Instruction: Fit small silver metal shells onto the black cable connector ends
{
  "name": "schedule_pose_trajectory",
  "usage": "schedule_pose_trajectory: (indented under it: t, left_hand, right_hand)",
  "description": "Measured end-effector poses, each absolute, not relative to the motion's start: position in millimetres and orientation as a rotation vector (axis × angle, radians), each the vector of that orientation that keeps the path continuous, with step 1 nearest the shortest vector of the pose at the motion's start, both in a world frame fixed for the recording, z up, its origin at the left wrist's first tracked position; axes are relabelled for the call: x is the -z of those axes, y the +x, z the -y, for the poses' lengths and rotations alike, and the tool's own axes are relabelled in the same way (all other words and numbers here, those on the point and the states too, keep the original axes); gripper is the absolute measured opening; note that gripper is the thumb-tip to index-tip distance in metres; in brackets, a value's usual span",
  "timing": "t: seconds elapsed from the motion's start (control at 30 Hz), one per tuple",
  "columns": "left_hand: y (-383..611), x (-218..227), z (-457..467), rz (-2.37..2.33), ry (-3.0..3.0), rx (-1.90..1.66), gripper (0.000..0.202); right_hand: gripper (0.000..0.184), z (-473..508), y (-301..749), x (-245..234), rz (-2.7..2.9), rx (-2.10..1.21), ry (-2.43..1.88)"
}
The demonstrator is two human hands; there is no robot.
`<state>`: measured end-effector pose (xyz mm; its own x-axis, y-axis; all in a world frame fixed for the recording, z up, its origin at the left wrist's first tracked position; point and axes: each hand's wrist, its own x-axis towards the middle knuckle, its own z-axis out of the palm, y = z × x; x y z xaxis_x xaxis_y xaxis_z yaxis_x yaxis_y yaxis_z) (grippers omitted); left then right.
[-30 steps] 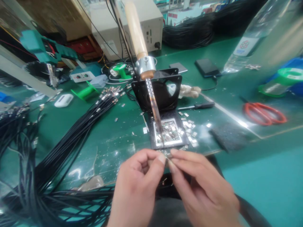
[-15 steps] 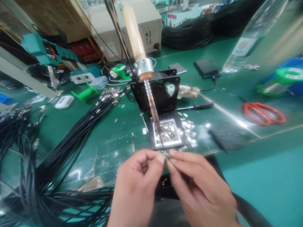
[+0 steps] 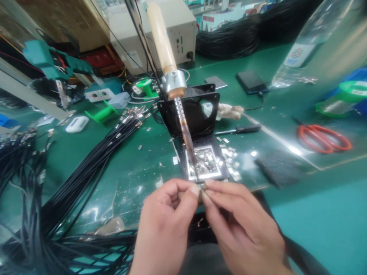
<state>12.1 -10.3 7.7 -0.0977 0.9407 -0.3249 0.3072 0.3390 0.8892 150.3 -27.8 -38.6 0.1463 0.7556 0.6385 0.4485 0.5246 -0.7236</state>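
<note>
A soldering iron point(image 3: 163, 42) with a wooden handle is fixed at a slant, and its dark tip points down between my fingertips. My left hand point(image 3: 169, 214) is closed in a pinch just below that tip. My right hand point(image 3: 243, 217) pinches right beside it, its fingertips nearly meeting the left ones. A small pale piece shows between them, too small and blurred to name. Behind the tip lies a white-rimmed tray point(image 3: 187, 168) with small metal parts. More small metal pieces point(image 3: 229, 156) are scattered to its right.
A black fan point(image 3: 195, 114) stands behind the tray. Bundles of black cables point(image 3: 86, 179) spread over the left side. At right lie a screwdriver point(image 3: 246, 129), red-handled scissors point(image 3: 323, 139), a dark pad point(image 3: 278, 168) and a solder spool point(image 3: 341, 101). A plastic bottle point(image 3: 298, 53) stands behind.
The view has shifted slightly, so objects on the right sit a little further right. Both hands keep nearly the same pinch at the iron's tip.
</note>
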Motion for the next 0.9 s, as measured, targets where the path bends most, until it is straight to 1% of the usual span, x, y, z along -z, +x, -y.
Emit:
schedule_pose_trajectory:
  t: [0.37, 0.9]
  left_hand:
    - [14.5, -8.0, 5.3, -1.639, 1.124, -0.818, 0.027]
    - [15.1, -8.6, 4.2, -1.650, 1.133, -0.802, 0.027]
  right_hand:
    - [0.022, 23.2, 147.2, 40.2, 1.476, -0.315, -1.097]
    - [0.020, 21.0, 148.0, 38.6, 1.468, -0.306, -1.102]
